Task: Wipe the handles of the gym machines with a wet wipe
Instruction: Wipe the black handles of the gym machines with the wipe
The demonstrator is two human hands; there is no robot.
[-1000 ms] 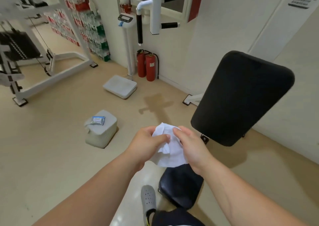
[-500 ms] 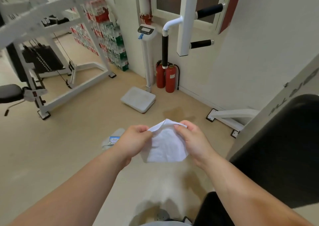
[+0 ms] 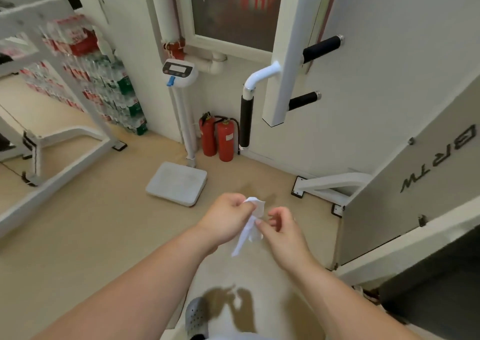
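A white wet wipe (image 3: 248, 225) hangs bunched between my hands, low in the middle of the view. My left hand (image 3: 226, 217) pinches its upper corner. My right hand (image 3: 280, 229) pinches it lower down with fingertips, the other fingers loosely spread. Ahead and above hangs a white machine arm with three black foam handles: a vertical one (image 3: 245, 121), an upper side one (image 3: 321, 49) and a lower side one (image 3: 303, 100). Both hands are well short of these handles.
A white floor scale (image 3: 176, 184) with a display post stands ahead. Two red fire extinguishers (image 3: 218, 138) sit by the wall. A white machine frame (image 3: 52, 158) and stacked bottle packs (image 3: 109, 90) are at left. A grey machine shroud (image 3: 415, 184) rises at right.
The view has moved forward and up, toward the machine arm. The wipe, held spread out between both hands before, is now bunched into a narrow strip.
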